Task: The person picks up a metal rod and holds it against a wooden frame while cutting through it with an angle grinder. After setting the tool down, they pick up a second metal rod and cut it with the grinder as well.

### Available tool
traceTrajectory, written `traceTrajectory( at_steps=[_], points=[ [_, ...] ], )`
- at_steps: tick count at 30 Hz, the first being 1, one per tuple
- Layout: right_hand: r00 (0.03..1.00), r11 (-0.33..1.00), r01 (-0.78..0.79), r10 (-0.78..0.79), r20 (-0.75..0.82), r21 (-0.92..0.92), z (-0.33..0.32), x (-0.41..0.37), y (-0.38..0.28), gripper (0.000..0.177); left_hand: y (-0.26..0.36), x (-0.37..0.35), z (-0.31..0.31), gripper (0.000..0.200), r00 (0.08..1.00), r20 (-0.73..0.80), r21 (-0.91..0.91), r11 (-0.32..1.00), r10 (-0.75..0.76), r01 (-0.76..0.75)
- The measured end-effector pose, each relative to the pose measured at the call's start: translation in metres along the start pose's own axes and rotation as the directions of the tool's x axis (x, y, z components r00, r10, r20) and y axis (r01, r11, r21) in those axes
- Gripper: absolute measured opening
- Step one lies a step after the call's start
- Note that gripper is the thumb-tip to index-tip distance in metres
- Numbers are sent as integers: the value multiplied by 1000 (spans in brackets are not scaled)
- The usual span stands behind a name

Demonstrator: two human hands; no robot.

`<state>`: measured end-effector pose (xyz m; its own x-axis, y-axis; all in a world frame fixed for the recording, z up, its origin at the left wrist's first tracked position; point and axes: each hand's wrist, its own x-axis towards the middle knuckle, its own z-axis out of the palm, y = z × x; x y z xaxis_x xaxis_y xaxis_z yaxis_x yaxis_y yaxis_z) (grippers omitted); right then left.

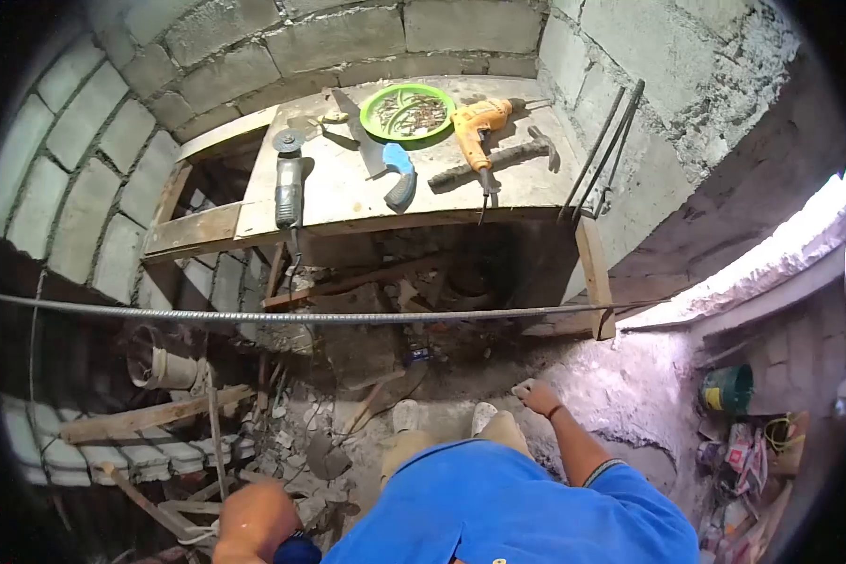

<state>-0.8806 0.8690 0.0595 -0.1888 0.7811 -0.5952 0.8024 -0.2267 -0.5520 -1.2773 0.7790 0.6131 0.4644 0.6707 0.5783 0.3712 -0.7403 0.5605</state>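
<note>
My right hand point(539, 397) hangs low beside my right leg, its fingers curled together. A small pale spot shows at the fingertips, and I cannot make out what it is. My left arm point(257, 515) is bent at the lower left, with its hand out of sight. Ahead of me, a ribbed steel bar point(338, 318) runs across the view in front of a wooden bench point(348, 219). On the bench lie an angle grinder point(289, 183), a blue-handled handsaw point(399, 169), a green plate point(371, 113) of small metal pieces, an orange drill point(477, 127) and a hammer point(493, 162).
Concrete block walls point(338, 42) enclose the bench. Thin dark rods point(611, 146) lean at its right. Rubble point(301, 451) and wooden boards point(150, 418) litter the lower left, near a white bucket point(171, 368). A green bucket point(728, 388) sits at the right.
</note>
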Motion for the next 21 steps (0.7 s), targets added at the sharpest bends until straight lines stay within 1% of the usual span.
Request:
traceTrajectory(
  at_steps=[1, 2, 3, 4, 5, 6, 7, 8, 9, 10, 11, 12, 13, 14, 15, 16, 17, 18, 19, 20, 21],
  points=[
    [998, 999, 31, -30, -54, 11, 3, -6, -1, 48, -23, -21, -21, 11, 868, 357, 126, 938, -346, 323],
    [980, 988, 150, -142, -142, 46, 19, 0, -17, 47, -44, -41, -43, 16, 505, 619, 435, 798, -601, 417],
    [972, 983, 174, -163, -168, 57, 25, 8, -32, 47, -83, -61, -30, 17, 744, 218, 355, 761, -632, 542],
    [990, 998, 48, -54, -127, -45, 37, 0, -22, 45, -122, -77, -17, 18, 820, -230, 208, 796, -525, 568],
    [993, 983, -93, 81, -83, -157, 50, -14, -6, 42, -202, -83, -42, 21, 755, 207, -41, 765, -623, 643],
    [991, 980, -118, 105, -89, -159, 60, -26, 4, 42, -256, -94, -53, 25, 628, 98, 179, 634, -772, 752],
    [986, 978, -165, 160, -49, -127, 72, -34, 10, 44, -314, -108, -52, 27, 559, -199, 33, 564, -805, 825],
    [977, 973, -215, 215, -10, -88, 85, -41, 14, 45, -359, -97, -61, 34, 437, -270, -112, 479, -858, 871],
    [980, 980, -200, 200, 5, -2, 97, -53, 18, 45, -422, -98, -68, 44, 461, -326, -77, 509, -826, 858],
    [971, 971, -240, 240, -7, 20, 103, -70, 7, 45, -477, -87, -69, 57, 606, -432, 193, 588, -668, 785],
    [957, 957, -291, 291, -6, -6, 102, -88, -6, 43, -491, -48, -66, 69, 539, -432, 225, 492, -723, 841],
    [939, 939, -343, 343, -8, -30, 100, -107, -20, 41, -575, -44, -62, 80, 555, -417, 166, 541, -720, 825],
    [962, 951, -270, 260, -84, -151, 143, -104, 24, 37, -549, 1, -52, 88, 496, -455, 367, 352, -739, 861],
    [948, 941, -313, 301, -108, -129, 143, -122, 9, 37, -589, 9, -42, 93, 495, -461, 468, 273, -737, 841],
    [939, 948, -317, 315, -140, 7, 142, -135, -8, 36, -622, 10, -34, 94, 482, -423, 471, 268, -768, 840],
    [929, 942, -306, 327, -171, 141, 139, -149, -29, 36, -639, 15, -25, 96, 465, -387, 478, 258, -796, 840],
    [904, 914, -349, 387, -185, 207, 130, -165, -52, 35, -642, 19, -16, 93, 439, -427, 461, 228, -791, 858],
    [890, 902, -371, 413, -194, 222, 137, -174, -50, 35, -643, 22, -11, 90, 408, -469, 442, 192, -784, 876],
    [875, 899, -410, 436, -213, 154, 149, -181, -41, 36, -650, 23, -10, 82, 424, -464, 448, 206, -778, 870],
    [862, 891, -446, 453, -229, 84, 158, -189, -34, 37, -643, 24, -13, 73, 430, -455, 411, 245, -780, 878],
    [840, 854, -493, 517, -166, 166, 136, -202, -64, 38, -649, 17, -21, 70, 466, -443, 412, 288, -766, 864]
  ],
)
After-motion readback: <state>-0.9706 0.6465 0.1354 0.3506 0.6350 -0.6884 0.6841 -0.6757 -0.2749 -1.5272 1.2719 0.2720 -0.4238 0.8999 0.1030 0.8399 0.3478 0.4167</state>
